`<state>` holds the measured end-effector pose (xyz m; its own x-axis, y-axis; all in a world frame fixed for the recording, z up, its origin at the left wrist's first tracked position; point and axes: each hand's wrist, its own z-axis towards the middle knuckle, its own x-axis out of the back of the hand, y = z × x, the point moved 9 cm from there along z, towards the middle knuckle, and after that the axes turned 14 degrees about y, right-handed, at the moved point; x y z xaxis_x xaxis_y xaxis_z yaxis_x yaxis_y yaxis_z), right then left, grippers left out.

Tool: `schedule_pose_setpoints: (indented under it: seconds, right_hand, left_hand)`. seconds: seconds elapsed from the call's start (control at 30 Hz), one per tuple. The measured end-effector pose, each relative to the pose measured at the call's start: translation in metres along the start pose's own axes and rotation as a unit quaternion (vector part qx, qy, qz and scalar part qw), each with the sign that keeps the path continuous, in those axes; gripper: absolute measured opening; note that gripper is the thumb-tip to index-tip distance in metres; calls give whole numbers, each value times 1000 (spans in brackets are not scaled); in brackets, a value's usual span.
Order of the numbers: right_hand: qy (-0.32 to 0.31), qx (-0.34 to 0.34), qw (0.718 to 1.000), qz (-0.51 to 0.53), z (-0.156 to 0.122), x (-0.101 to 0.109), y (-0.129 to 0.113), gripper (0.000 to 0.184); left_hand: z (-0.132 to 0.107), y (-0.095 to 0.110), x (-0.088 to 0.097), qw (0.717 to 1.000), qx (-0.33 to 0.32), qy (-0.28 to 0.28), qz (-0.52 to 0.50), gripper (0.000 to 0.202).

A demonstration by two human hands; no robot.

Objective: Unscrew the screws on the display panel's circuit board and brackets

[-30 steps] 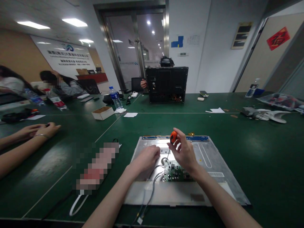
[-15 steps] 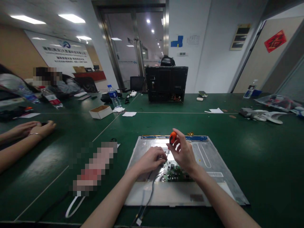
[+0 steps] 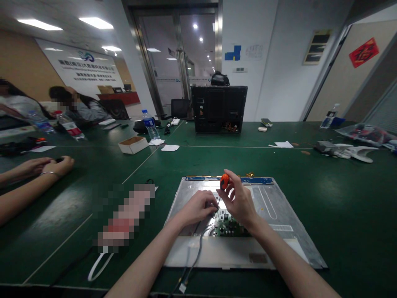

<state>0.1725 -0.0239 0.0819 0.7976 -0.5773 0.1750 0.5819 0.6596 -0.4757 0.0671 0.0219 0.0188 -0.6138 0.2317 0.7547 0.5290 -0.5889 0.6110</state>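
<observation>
The screwdriver (image 3: pixel 223 185) stands almost upright over the metal panel (image 3: pixel 279 215), its long axis running top to bottom: the orange handle is up and the thin shaft points down at the green circuit board (image 3: pixel 228 225) near the panel's middle. The right hand (image 3: pixel 238 200) pinches the handle between thumb and fingertips, with the other fingers loosely spread. The left hand (image 3: pixel 198 207) is curled narrow, its fingertips pressed down on the panel just beside the board's left edge, close to the tool's tip; whether it grips anything cannot be told. Grey cables (image 3: pixel 197 248) run from the board toward the person. Further back on the green table (image 3: pixel 341 194), an open cardboard box (image 3: pixel 133 145) sits; its contents are not visible.
</observation>
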Motion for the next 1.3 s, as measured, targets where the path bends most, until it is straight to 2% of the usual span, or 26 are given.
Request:
schedule_pose_setpoints:
  seconds: [0.23,0.47,0.7,1.07,1.3]
  right_hand:
    - [5,10,1000,2,-1,0,-3,49]
    - [-2,-9,1000,-10,-4,-3,3,51]
    - [-9,3,1000,-19,-3,-3,3,54]
    - [-17,7,1000,-22,-5,-5,4,52]
    - [-18,-15,1000,-17,-4,-4,5,51]
  left_hand:
    - [-2,1,-2,1000,-13,-6,0,7]
    - [-3,-3,-3,1000,1,-15,-13,8]
    - [-4,-5,-3,1000,11,-18,-23,10]
    - [-5,-3,-2,999,-6,-25,-27,14]
    - [-5,-4,-2,999,0,-27,-25,12]
